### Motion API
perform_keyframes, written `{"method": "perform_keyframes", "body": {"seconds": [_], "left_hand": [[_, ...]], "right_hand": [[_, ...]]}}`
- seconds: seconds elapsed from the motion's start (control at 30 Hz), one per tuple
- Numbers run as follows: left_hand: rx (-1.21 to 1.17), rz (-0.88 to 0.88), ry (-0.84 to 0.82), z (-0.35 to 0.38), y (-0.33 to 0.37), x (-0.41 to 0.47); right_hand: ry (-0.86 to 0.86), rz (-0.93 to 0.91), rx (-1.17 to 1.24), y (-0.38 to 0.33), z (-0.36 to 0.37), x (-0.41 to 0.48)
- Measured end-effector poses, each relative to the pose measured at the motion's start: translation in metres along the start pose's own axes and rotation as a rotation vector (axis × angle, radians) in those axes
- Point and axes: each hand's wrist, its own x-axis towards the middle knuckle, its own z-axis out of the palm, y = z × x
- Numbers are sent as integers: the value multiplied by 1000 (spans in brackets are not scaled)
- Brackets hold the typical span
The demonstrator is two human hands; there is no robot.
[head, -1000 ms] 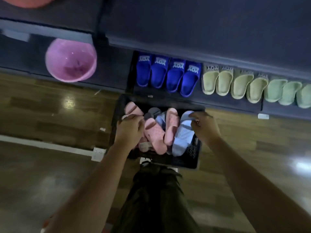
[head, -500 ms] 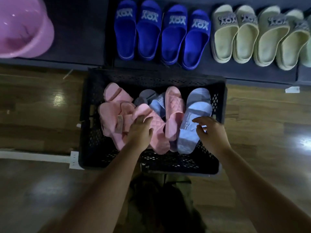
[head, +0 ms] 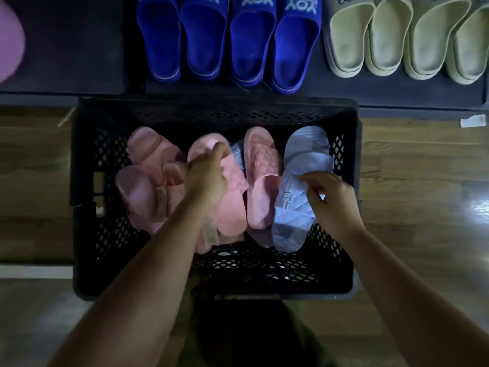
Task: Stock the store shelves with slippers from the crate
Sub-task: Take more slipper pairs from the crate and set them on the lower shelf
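Now we're in closer: left hand (head: 205, 178) has slid forward and pinches a pink slipper (head: 232, 200), right hand (head: 330, 200) curls onto the blue slipper's (head: 293, 207) edge, both in the crate (head: 211, 108) mid-frame. Lift-out looks next.

pink basin (head: 10, 38) upper left | wooden floor (head: 423, 181) | white tag (head: 473, 120) right

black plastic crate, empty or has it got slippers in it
Not empty: the black perforated plastic crate holds several pink slippers and a pale blue slipper, loosely piled; the left hand grips one pink slipper.
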Motion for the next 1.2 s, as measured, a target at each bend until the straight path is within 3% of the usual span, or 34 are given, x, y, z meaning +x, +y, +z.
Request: {"method": "perform_keyframes", "body": {"seconds": [0.13, 0.27, 0.57, 0.83, 0.93, 1.03, 1.1, 1.2], "left_hand": [[283, 125, -272, -5, 39, 35], [336, 70, -481, 6, 69, 50], [292, 15, -391, -2, 47, 29], [279, 29, -205, -30, 10, -9], [193, 4, -146, -38, -9, -14], [98, -30, -160, -39, -26, -15], [96, -62, -167, -36, -33, -14], [90, -91, -160, -31, -36, -12]], "right_hand": [[68, -27, -25, 5, 3, 6], [93, -49, -37, 6, 6, 12], [0, -75, -437, 5, 11, 38], [-420, 74, -458, 6, 13, 89], [-509, 33, -549, 9, 13, 111], [-475, -42, -641, 11, 12, 128], [-437, -65, -607, 11, 9, 134], [-533, -160, -526, 12, 6, 136]]}}
